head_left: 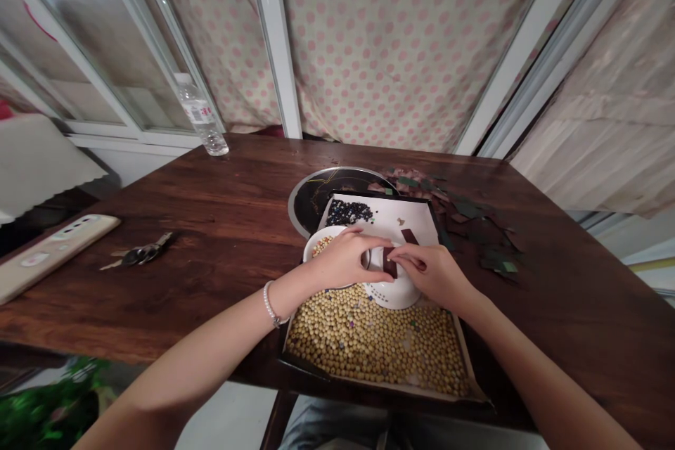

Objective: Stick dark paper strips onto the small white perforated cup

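A shallow tray [295, 337] at the table's near edge holds a heap of yellow soybeans [369, 344] and, at its far end, a small pile of dark beads [348, 212]. Two white bowls sit in the tray: one with beans [319, 245] under my left hand [345, 260], another [395, 292] under both hands. My left hand is curled, its fingertips pinched over the bowls. My right hand [435, 274] pinches a small dark reddish piece [390, 264] between thumb and fingers. The hands nearly touch.
A dark round plate [309, 200] lies behind the tray. Torn dark scraps [474, 225] litter the table at right. Keys [140, 253] and a long beige remote [53, 249] lie at left; a water bottle [203, 119] stands at the far left edge.
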`<state>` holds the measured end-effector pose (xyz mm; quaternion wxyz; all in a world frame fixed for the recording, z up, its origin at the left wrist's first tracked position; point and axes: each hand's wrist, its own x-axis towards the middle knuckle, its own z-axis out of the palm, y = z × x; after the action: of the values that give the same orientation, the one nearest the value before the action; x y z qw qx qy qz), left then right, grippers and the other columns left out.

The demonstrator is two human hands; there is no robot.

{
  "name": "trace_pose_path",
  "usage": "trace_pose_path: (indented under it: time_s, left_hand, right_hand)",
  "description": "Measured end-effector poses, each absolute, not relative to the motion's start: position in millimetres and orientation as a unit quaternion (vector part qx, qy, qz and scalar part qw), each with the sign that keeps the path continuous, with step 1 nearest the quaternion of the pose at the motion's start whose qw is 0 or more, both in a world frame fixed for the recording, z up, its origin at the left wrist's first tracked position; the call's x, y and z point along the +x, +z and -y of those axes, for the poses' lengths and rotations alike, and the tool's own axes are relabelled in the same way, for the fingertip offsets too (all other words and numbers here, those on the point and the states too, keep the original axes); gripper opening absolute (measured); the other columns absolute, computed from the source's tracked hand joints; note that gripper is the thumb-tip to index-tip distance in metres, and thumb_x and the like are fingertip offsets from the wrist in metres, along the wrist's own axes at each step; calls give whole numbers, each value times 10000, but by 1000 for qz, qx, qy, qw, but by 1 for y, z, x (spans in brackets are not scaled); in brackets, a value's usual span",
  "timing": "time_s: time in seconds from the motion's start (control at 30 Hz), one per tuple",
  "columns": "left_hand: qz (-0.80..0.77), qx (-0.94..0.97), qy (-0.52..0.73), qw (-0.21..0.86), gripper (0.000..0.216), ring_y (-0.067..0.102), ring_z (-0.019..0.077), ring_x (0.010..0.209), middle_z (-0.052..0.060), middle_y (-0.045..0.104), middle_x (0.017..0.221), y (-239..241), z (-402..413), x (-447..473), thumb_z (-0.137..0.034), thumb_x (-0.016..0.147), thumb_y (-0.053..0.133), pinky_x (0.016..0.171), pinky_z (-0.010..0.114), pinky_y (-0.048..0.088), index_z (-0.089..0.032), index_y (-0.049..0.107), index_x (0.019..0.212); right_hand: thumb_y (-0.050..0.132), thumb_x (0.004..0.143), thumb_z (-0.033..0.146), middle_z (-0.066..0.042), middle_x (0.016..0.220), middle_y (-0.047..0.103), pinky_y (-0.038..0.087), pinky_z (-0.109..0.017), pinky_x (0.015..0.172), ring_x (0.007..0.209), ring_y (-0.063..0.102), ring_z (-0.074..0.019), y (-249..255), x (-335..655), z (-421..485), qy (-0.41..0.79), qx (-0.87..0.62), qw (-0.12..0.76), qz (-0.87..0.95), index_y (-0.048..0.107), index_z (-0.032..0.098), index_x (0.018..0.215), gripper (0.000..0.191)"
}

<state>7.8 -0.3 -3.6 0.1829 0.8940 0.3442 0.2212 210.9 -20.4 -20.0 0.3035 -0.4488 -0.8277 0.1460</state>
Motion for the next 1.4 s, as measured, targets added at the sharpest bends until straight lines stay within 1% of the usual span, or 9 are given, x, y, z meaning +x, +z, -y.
trace_pose_path:
  time_s: [0.13,0.23,0.47,0.6,0.8,1.0,1.13,1.23,1.4]
  left_hand:
    - [-343,894,222,182,522,600,262,1080,53,672,1151,-5,0,7,-481,710,713,1053,477,296,-234,603,1157]
    - [-342,894,224,183,529,594,261,1088,56,668,1157,-5,0,7,-483,711,713,1052,477,300,-234,600,1163]
    - [-341,895,226,178,490,624,243,1029,49,687,1117,-5,0,8,-461,713,715,1055,450,306,-214,618,1126]
    - [-342,896,222,176,491,622,247,1034,48,688,1114,-5,0,8,-469,714,712,1055,454,307,-216,614,1124]
    - [-338,897,224,176,490,613,248,1053,45,678,1137,-5,0,8,-476,725,706,1058,452,303,-216,611,1129]
    - [-338,897,222,177,505,608,251,1061,49,678,1140,-4,0,8,-472,724,707,1064,448,295,-200,607,1137]
    - [-336,896,220,191,473,627,233,1030,39,685,1126,-2,1,8,-459,749,684,1082,458,268,-226,596,1151]
    - [-341,893,221,194,465,623,236,1042,34,684,1127,-2,1,8,-465,742,687,1086,463,266,-238,603,1139]
    - [-358,889,218,184,531,611,254,1069,56,682,1129,-5,1,8,-487,707,711,1071,469,288,-226,602,1157]
  right_hand:
    - [486,846,237,10,540,598,343,-208,468,447,454,-102,-21,211,20,146,-446,300,831,707,193,855,226]
    - [492,841,234,19,520,567,328,-209,467,445,438,-101,-21,211,20,150,-449,296,830,702,194,850,214]
    - [532,794,232,78,460,355,265,-214,456,424,335,-80,-18,208,23,159,-448,285,832,653,190,824,131]
    - [566,795,280,86,454,300,241,-217,451,425,305,-76,-17,206,22,172,-465,292,818,627,188,747,120]
    - [534,802,231,78,471,311,257,-216,467,445,320,-83,-15,207,22,202,-470,302,804,651,194,766,128]
    - [525,796,222,70,479,347,262,-218,474,452,331,-87,-17,209,20,169,-472,300,812,665,191,783,144]
    - [522,811,234,65,487,354,262,-223,481,458,337,-91,-21,208,15,149,-471,314,811,663,180,809,151]
    - [519,816,225,64,492,365,253,-225,481,461,335,-90,-19,206,17,154,-472,294,817,642,179,800,132]
    - [517,812,193,66,501,373,249,-220,479,473,337,-86,-8,209,28,209,-448,242,835,613,194,765,107]
